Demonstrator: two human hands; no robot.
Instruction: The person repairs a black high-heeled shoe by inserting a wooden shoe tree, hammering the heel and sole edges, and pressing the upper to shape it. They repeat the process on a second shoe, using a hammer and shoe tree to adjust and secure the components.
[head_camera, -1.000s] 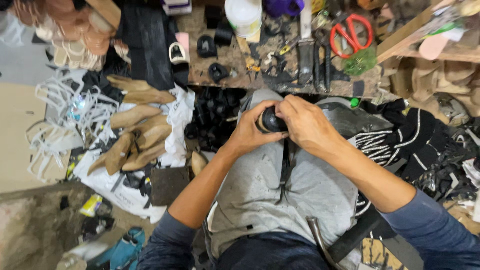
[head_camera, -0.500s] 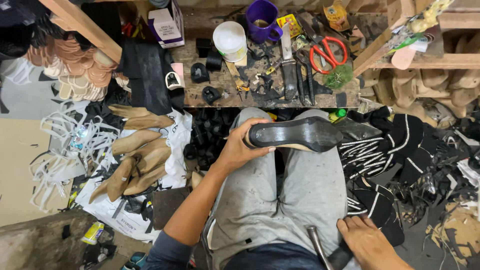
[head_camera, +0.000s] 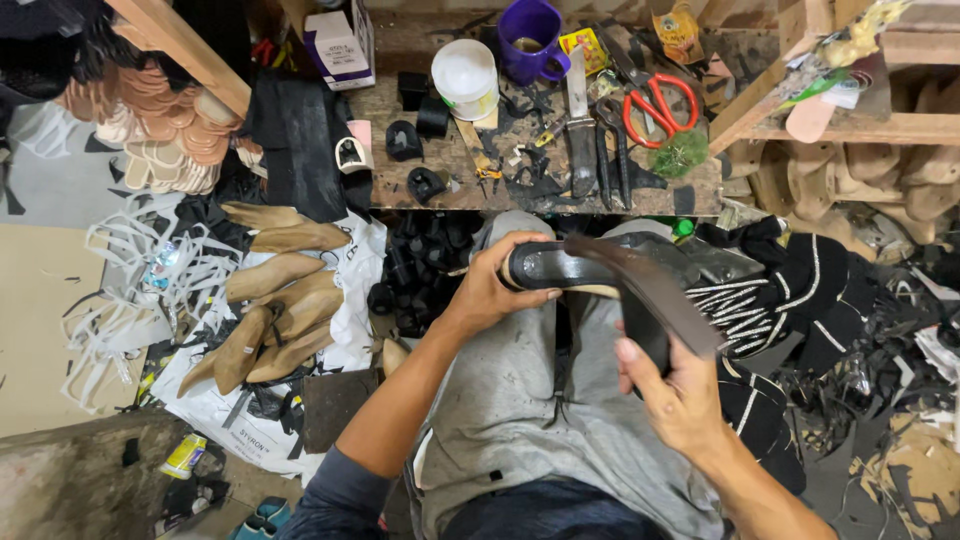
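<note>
Two hands work over the lap. Left hand (head_camera: 497, 285) clasps a black pointed shoe (head_camera: 600, 268); right hand (head_camera: 675, 395) grips a dark, curved sole strip (head_camera: 650, 290) lying across it.

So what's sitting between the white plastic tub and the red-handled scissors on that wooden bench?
In the head view, a purple mug and a steel knife lie between white tub and scissors.

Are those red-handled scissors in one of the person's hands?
No, the red-handled scissors lie on the workbench, apart from both hands.
</note>
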